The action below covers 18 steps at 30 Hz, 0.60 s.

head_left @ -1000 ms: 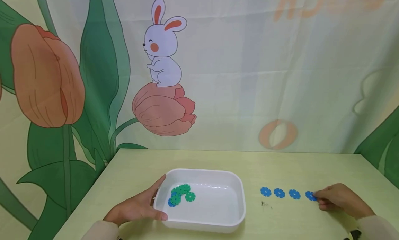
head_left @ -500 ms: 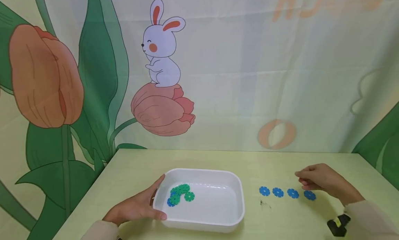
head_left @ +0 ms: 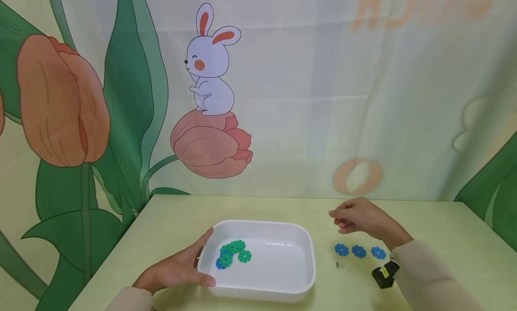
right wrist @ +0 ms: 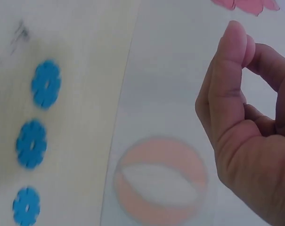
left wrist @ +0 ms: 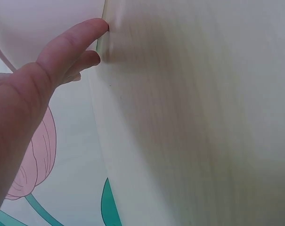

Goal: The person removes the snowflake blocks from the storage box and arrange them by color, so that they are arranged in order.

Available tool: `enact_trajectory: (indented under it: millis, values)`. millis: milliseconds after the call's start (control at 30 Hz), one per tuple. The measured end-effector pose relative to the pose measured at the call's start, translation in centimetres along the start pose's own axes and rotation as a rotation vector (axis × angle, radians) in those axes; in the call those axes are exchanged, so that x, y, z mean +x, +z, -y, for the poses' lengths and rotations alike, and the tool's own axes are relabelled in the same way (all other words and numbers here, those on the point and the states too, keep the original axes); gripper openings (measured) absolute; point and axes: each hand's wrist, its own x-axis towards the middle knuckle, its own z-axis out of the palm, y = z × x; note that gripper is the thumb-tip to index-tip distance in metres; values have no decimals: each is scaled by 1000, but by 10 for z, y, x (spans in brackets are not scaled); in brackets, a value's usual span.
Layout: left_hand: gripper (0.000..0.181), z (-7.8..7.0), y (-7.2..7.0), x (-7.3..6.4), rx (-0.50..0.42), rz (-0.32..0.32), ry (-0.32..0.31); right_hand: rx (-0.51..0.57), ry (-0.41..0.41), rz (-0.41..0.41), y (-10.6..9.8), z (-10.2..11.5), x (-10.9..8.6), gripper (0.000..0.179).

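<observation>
My left hand (head_left: 179,267) holds the left end of a white plastic tray (head_left: 278,295), thumb over the near rim and the other fingers along the left side. Inside the tray's left part lies a small pile of green snowflake discs (head_left: 244,256) with some blue ones. My right hand (head_left: 361,217) is raised above the table, behind a row of blue snowflake discs (head_left: 358,251). Its thumb and fingertips meet, and nothing shows between them in the right wrist view. Three blue discs lie flat in sight; the right sleeve covers the spot where the row continues.
The pale yellow table (head_left: 274,208) ends at the back against a printed cloth (head_left: 282,100) with a rabbit and tulips. Small dark marks (head_left: 337,265) show on the tabletop in front of the discs. A black device (head_left: 385,275) sits at the right wrist.
My right hand let go of the rightmost blue disc, rose, and moved left behind the row. Its forearm now covers that disc's place. The left hand and tray stayed put.
</observation>
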Motion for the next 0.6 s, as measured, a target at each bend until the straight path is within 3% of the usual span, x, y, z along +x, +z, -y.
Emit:
enact_trajectory:
  millis: [333,600]
  values:
    - [121,1,-1,1,-3,-7,-16,15,-17,54,53,38,20,19]
    - [119,0,0,1,-17,-2,-9,53,-31,114,88,53,35,16]
